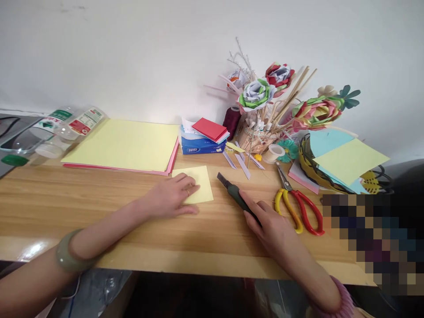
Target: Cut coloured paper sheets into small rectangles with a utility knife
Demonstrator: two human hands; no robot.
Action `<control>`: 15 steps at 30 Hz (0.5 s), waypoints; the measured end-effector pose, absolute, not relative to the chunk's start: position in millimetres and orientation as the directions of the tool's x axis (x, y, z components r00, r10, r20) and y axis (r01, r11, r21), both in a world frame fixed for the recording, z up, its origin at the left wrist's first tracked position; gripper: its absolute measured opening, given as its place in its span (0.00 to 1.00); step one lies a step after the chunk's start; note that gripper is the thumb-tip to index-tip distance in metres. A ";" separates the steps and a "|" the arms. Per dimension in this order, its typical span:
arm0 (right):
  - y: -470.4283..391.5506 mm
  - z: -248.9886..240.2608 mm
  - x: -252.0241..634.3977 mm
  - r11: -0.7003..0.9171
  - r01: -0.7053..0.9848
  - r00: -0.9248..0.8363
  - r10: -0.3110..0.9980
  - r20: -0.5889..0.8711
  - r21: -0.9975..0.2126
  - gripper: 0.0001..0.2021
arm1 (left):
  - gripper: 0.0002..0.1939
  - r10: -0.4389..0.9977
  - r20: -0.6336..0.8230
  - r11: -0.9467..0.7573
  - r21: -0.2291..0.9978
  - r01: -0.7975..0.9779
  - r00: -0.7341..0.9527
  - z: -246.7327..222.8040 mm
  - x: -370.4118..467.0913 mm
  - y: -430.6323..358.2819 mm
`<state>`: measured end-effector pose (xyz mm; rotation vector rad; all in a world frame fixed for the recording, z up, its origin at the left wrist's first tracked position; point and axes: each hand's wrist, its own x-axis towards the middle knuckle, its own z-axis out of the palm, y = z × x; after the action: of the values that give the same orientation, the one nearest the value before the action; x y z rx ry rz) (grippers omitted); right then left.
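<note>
A small square of yellow paper (204,185) lies on the wooden table. Resting on its left part is my left hand (181,194), fingers stretched out and the thumb apart below. My right hand (268,223) is wrapped round the dark handle of a utility knife (239,197). The knife's blade end points up and left, a little to the right of the yellow square and apart from it. Just right of my right hand lie scissors (293,194) with one yellow and one red handle.
Large yellow and pink sheets (126,143) are stacked at the back left beside plastic bottles (56,128). Behind the yellow square stands a blue tissue pack (202,145) with red cards (210,128) on top. Paper flowers (256,93) and a paper-filled basket (309,163) stand back right.
</note>
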<state>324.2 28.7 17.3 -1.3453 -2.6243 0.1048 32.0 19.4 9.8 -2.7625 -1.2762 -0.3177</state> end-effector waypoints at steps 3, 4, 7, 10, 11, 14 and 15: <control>20.8 16.9 331.4 0.608 0.774 -0.591 0.794 0.140 -0.178 0.22 | 0.31 0.765 0.107 -0.640 0.015 0.768 0.635 19.7 31.0 19.6; 18.9 16.8 332.7 0.612 0.766 -0.596 0.791 0.139 -0.196 0.22 | 0.28 0.761 0.088 -0.646 -0.002 0.764 0.643 21.8 31.0 20.2; 15.2 15.6 334.0 0.606 0.754 -0.592 0.794 0.139 -0.253 0.22 | 0.19 0.739 0.072 -0.664 -0.087 0.742 0.670 23.1 31.7 23.0; 13.7 13.8 333.3 0.598 0.747 -0.588 0.798 0.131 -0.290 0.23 | 0.16 0.735 0.078 -0.657 -0.167 0.736 0.674 21.7 32.1 25.0; 13.5 13.5 333.0 0.596 0.746 -0.587 0.799 0.130 -0.295 0.23 | 0.16 0.746 0.074 -0.642 -0.185 0.744 0.662 22.3 32.0 25.3; 13.2 13.4 332.4 0.586 0.750 -0.581 0.805 0.118 -0.307 0.23 | 0.17 0.787 0.020 -0.598 -0.225 0.769 0.617 27.8 31.0 25.1; 13.2 13.5 332.3 0.582 0.750 -0.579 0.807 0.114 -0.313 0.23 | 0.19 0.789 -0.012 -0.600 -0.234 0.765 0.614 30.1 30.5 24.7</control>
<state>332.3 13.2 13.5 -1.2898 -2.5697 0.3377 30.5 24.7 30.1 -2.6333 -1.2843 0.1691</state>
